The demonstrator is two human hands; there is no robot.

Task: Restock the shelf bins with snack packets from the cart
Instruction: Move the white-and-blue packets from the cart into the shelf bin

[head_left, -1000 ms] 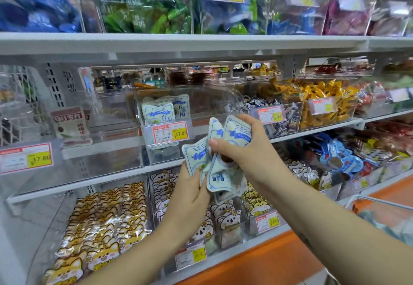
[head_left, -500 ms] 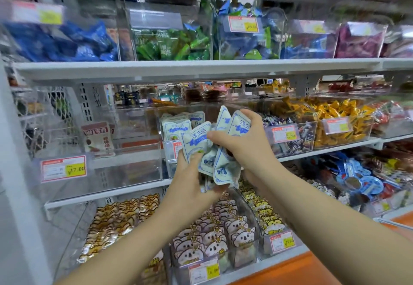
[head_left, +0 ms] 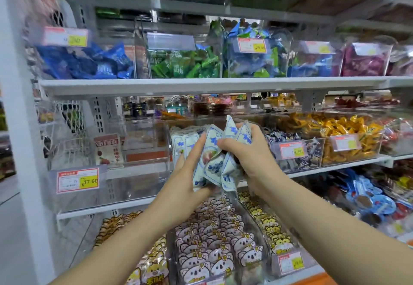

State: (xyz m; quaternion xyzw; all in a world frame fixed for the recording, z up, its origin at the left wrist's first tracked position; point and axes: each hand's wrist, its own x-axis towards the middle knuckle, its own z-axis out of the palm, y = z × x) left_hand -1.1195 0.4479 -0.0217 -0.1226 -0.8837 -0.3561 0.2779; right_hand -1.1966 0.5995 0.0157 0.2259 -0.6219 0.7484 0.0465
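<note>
Bright, even light falls from overhead, leaving only soft shadow under the upper shelf board (head_left: pixel 201 84) and pale glare streaks on the clear bin front (head_left: pixel 134 186) at the left. Motion smears everything slightly: the snack packets (head_left: pixel 214 166) and the near price tag (head_left: pixel 77 180) stay readable, while the blue sweets (head_left: pixel 368 197) at the far right dissolve. Wide-angle distortion tilts the white upright (head_left: pixel 24 128) on the left and bows the shelves toward the corners.

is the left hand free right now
No, the left hand grips the bunch of white-and-blue packets together with the right hand.
</note>
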